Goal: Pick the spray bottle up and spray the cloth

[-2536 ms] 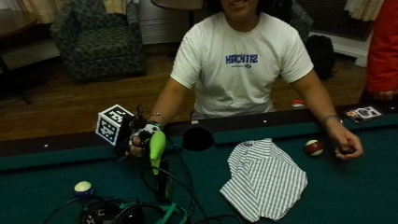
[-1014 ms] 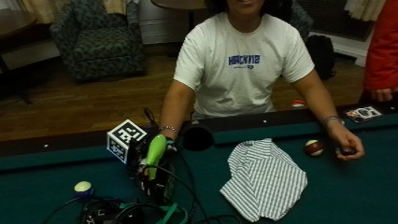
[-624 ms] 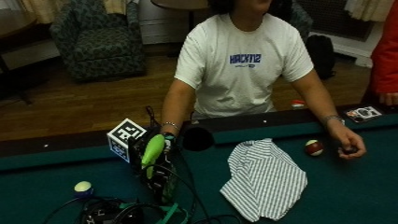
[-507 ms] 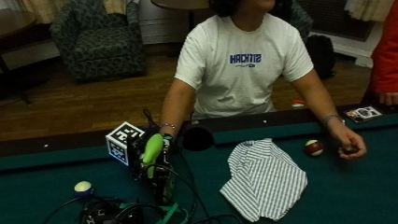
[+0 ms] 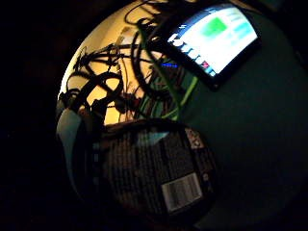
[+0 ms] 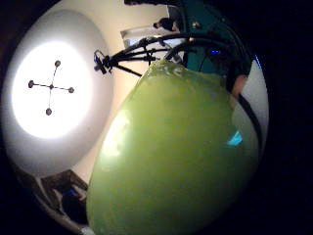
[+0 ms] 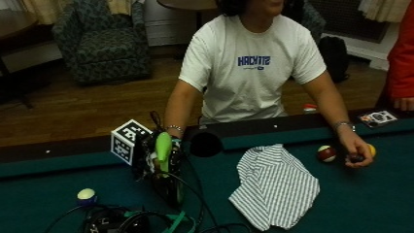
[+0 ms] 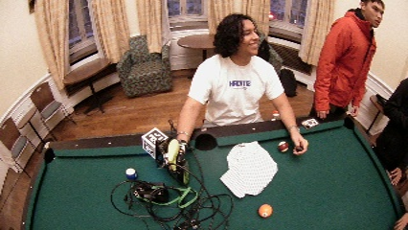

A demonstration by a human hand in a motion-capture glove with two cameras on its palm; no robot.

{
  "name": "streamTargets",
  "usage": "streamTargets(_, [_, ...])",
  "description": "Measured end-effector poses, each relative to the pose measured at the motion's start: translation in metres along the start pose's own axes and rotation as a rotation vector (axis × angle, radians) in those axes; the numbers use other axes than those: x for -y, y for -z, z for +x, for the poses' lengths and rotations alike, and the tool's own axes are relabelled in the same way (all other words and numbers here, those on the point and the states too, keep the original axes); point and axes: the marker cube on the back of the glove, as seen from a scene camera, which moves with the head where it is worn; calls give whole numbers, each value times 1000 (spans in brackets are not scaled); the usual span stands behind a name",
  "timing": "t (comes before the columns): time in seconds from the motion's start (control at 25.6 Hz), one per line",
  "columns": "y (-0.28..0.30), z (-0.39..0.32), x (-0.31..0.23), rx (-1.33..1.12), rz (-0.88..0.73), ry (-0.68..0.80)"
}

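In the outside view my gloved right hand [image 7: 150, 156] grips the spray bottle [image 7: 163, 146] by its neck, just left of the side pocket [image 7: 206, 144]. The bottle has a light green head and a dark lower body. That green head [image 6: 171, 156] fills the thumb side palm view, and its dark label with a barcode [image 5: 161, 180] sits close in the little finger side palm view. Whether the bottle's base touches the felt is unclear. The striped white cloth [image 7: 275, 187] lies crumpled on the green felt, right of the pocket and well apart from the bottle [image 8: 172, 155].
The person's bare hand [image 7: 357, 154] rests on the felt beside a red-and-white ball [image 7: 326, 153] and a yellow ball [image 7: 370, 149]. A white-and-blue ball [image 7: 86, 195] and tangled cables [image 7: 136, 221] lie in front of the bottle. A lit screen [image 5: 214, 36] and an orange ball [image 8: 265, 210] are also on the table.
My right hand with the bottle has shifted a little lower and nearer the cables, and the bottle's tilt has changed slightly. The cloth and the bare hand stay put.
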Motion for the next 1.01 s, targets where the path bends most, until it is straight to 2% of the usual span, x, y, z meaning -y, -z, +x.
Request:
streamTargets(0.2, [19, -67, -14, -12, -122, 98])
streamTargets(0.31, [34, -125, -34, -75, -311, 187])
streamTargets(0.43, [34, -178, -52, -201, -534, 197])
streamTargets(0.55, [16, -220, -65, -388, -714, 132])
streamTargets(0.7, [-24, -247, -82, -729, -840, 85])
streamTargets(0.82, [-58, -250, -95, -966, -906, 65])
streamTargets(1.01, [-104, -234, -113, -1216, -1029, 36])
